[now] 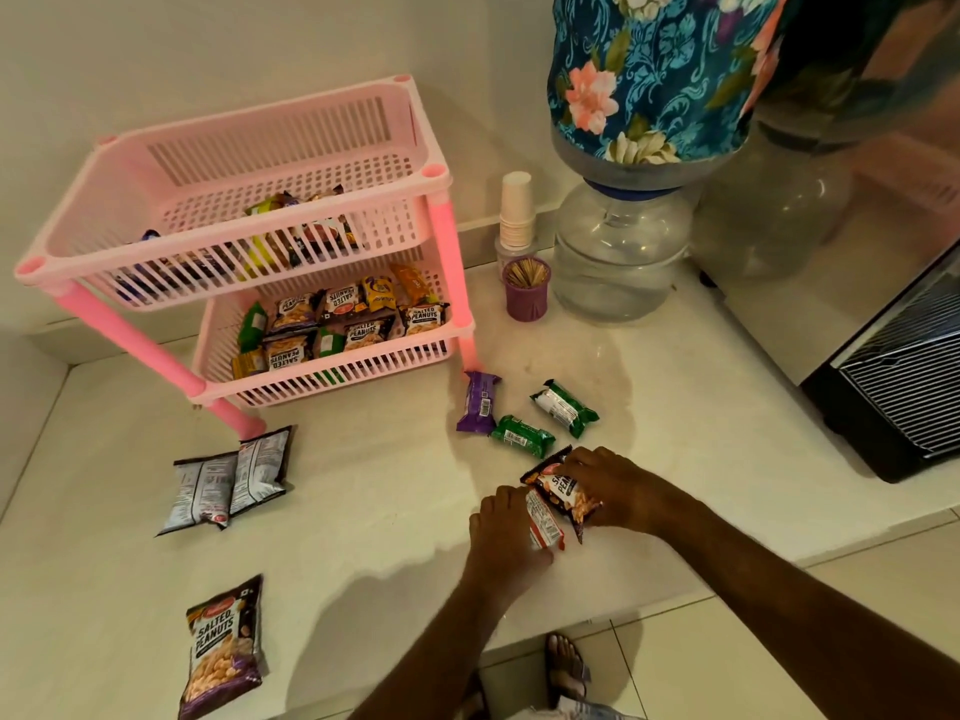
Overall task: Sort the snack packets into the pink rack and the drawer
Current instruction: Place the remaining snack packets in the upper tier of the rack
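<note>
Now both hands' fingers close on packets: right [605,485] pinching peanut packet [563,493], left [506,522] gripping red-edged packet [543,522]

A pale pink is being shown by the two-tier rack [291,163], with brighter pink on its legs. A teal cloth with pink and cream flowers is being worn by the water bottle [649,75]. Purple is being displayed by the toothpick holder [525,298] and one biscuit packet [479,402]; green by two packets [563,407]. Black, white and purple are being shown on the salted peanuts packet [223,646]. The countertop [363,485] is being seen as cream.
</note>
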`<state>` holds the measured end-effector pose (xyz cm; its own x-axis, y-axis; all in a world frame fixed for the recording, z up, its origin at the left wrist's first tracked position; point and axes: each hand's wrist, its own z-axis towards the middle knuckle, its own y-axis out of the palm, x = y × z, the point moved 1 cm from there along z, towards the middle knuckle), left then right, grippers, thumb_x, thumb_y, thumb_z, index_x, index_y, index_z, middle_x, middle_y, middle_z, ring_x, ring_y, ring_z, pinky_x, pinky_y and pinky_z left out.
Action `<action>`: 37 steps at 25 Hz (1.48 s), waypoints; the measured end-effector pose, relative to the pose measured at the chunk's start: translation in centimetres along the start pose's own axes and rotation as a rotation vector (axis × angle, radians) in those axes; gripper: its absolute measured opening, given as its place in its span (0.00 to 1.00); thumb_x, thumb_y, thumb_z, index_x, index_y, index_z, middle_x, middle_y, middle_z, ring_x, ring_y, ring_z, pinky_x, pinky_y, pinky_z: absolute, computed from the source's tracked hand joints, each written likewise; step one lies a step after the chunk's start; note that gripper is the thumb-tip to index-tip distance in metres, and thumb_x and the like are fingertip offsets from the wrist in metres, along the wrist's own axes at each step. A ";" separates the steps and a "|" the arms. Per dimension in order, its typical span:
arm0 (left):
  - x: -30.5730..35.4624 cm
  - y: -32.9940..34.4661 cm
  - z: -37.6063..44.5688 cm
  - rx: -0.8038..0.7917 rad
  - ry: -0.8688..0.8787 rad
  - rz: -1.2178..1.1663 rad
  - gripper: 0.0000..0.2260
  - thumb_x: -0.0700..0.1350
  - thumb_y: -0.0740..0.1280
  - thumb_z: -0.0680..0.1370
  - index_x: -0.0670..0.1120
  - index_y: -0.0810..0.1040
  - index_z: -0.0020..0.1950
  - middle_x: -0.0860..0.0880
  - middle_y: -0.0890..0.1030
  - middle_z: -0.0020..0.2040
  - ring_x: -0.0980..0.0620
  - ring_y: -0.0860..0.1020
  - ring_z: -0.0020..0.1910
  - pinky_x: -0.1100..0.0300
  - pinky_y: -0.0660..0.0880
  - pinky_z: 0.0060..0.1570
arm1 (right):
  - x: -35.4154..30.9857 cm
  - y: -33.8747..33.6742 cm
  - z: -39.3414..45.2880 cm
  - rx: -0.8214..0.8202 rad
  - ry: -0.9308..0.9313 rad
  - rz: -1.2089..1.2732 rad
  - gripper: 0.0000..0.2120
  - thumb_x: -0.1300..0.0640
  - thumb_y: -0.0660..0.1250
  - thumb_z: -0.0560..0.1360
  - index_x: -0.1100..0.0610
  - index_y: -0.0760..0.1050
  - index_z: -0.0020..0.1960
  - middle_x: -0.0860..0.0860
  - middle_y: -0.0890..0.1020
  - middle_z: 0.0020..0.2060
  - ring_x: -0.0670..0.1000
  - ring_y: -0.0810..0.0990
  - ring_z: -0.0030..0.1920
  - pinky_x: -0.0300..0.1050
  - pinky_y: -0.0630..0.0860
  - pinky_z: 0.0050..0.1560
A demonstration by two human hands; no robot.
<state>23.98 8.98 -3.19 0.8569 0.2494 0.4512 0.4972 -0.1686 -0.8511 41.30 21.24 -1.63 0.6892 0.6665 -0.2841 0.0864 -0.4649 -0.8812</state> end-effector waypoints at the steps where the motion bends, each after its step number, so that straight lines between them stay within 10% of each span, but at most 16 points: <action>1: -0.1 0.0 0.0 0.000 -0.007 -0.009 0.38 0.60 0.74 0.70 0.52 0.64 0.75 0.52 0.70 0.69 0.51 0.69 0.67 0.54 0.68 0.67 | 0.0 -0.1 0.2 0.007 0.000 0.011 0.40 0.48 0.77 0.71 0.48 0.61 0.78 0.49 0.67 0.73 0.52 0.68 0.68 0.46 0.71 0.67; 14: -0.3 -6.7 0.8 0.202 -0.033 -0.127 0.37 0.61 0.73 0.67 0.55 0.63 0.72 0.57 0.71 0.65 0.54 0.70 0.64 0.56 0.69 0.65 | -0.9 -6.4 0.0 0.273 -0.079 0.239 0.36 0.46 0.76 0.66 0.44 0.68 0.72 0.42 0.71 0.66 0.42 0.66 0.67 0.36 0.67 0.63; 32: 2.1 -36.4 3.0 0.721 0.251 0.015 0.33 0.57 0.74 0.70 0.49 0.67 0.72 0.51 0.71 0.64 0.52 0.71 0.62 0.43 0.71 0.66 | -11.6 -31.9 3.6 0.797 -0.307 -0.028 0.36 0.42 0.74 0.69 0.52 0.69 0.73 0.49 0.74 0.60 0.47 0.68 0.58 0.45 0.70 0.56; 37: 2.4 -43.3 6.0 0.641 0.240 0.007 0.34 0.57 0.74 0.73 0.47 0.67 0.74 0.50 0.70 0.65 0.51 0.75 0.61 0.42 0.74 0.65 | -11.9 -37.9 7.1 0.865 -0.295 0.002 0.33 0.42 0.75 0.70 0.54 0.71 0.71 0.50 0.75 0.59 0.50 0.70 0.58 0.45 0.69 0.56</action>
<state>3.64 22.62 33.13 0.9029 0.0200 0.4294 0.3760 0.4473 -0.8115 24.71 35.03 32.43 0.4668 0.8432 -0.2665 -0.5661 0.0534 -0.8226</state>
